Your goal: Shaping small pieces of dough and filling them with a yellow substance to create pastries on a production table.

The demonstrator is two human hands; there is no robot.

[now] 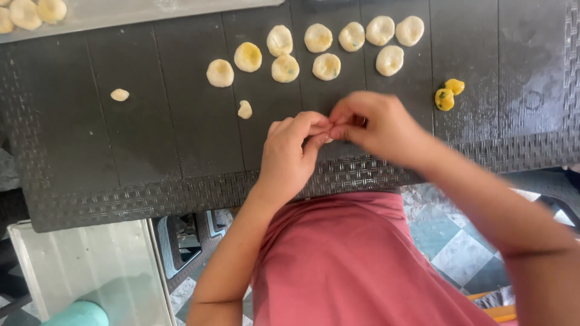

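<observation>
Two hands pinch a bit of dough over a dark surface.

The dark surface [151, 151] fills the upper frame. At centre, the left hand [290, 154] and right hand [374, 127] meet, each grip clamped together on a small dough piece [328, 140], mostly hidden. Above lie rows of dough rounds [327, 66]; at right, two yellow balls [449, 93].

Small pale dough piece [327, 140], mostly hidden, pinched between fingertips of both hands, centre of frame, above dark table edge
</observation>
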